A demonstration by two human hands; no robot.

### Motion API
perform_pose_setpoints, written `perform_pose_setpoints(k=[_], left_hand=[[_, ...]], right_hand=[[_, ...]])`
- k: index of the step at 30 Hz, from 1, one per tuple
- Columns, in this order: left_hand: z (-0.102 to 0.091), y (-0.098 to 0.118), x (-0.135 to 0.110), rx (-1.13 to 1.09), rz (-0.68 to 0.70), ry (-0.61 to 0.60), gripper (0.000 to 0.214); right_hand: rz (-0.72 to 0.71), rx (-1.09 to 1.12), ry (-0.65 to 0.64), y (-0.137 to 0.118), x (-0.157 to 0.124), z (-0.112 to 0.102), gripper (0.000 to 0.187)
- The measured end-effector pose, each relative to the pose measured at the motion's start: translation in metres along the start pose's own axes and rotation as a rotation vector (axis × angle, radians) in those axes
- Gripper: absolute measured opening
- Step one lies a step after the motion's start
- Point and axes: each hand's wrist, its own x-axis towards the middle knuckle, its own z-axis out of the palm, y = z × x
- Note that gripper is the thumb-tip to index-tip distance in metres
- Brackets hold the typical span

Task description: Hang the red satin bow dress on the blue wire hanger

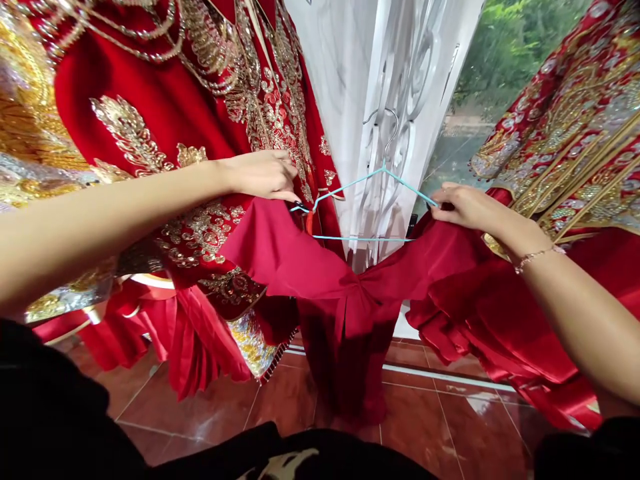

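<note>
My left fingers [280,183] and right fingers [445,210] clench the red cloth [280,250] at each end of the blue hanger [360,238], holding the cloth spread.

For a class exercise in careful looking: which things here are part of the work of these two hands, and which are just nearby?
In use: left hand; right hand; light-blue wire hanger; red satin garment.
Nearby: gold-embroidered red robe; white patterned panel; red tile floor.

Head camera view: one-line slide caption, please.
Left hand and right hand hold a red satin garment against a light blue wire hanger beside gold-embroidered red robes.
</note>
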Motion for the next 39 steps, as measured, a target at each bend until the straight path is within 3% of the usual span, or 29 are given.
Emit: perform_pose_setpoints(k=[3, 7, 9, 13, 15, 18, 22, 25, 31, 36, 39], left_hand=[[-0.011, 0.043, 0.030, -0.021, 0.220, -0.246, 0.050], [-0.010, 0.074, 0.054, 0.012, 0.285, -0.183, 0.044], [0.002, 0.074, 0.046, -0.004, 0.281, -0.091, 0.037], [0.035, 0.066, 0.004, -0.233, 0.142, 0.276, 0.044], [0.048, 0.067, -0.011, -0.294, -0.015, 0.259, 0.048], [0.056, 0.076, -0.015, -0.301, -0.197, 0.173, 0.040], [0.056, 0.087, -0.002, -0.353, -0.229, 0.219, 0.031], [0.052, 0.093, 0.001, -0.366, -0.264, 0.287, 0.029], [0.025, 0.098, 0.006, -0.343, -0.267, 0.458, 0.025], [0.014, 0.101, 0.024, -0.334, -0.232, 0.453, 0.025], [0.015, 0.101, 0.034, -0.331, -0.211, 0.459, 0.025]], right_hand=[[-0.002, 0.002, 0.002, 0.002, 0.002, 0.002, 0.026], [0.014, -0.004, 0.002, -0.003, -0.004, 0.004, 0.025], [0.046, -0.001, 0.062, -0.010, -0.011, 0.005, 0.027], [0.128, 0.059, 0.213, -0.028, -0.027, 0.012, 0.016], [0.166, 0.057, 0.273, -0.035, -0.033, 0.017, 0.022], [0.247, 0.007, 0.332, -0.041, -0.037, 0.025, 0.040], [0.382, -0.002, 0.371, -0.043, -0.037, 0.033, 0.027], [0.376, -0.032, 0.389, -0.047, -0.032, 0.031, 0.033], [0.344, -0.152, 0.572, -0.049, -0.011, -0.006, 0.032], [0.406, -0.093, 0.494, -0.043, 0.002, -0.028, 0.016], [0.414, -0.088, 0.484, -0.050, -0.001, -0.027, 0.026]])
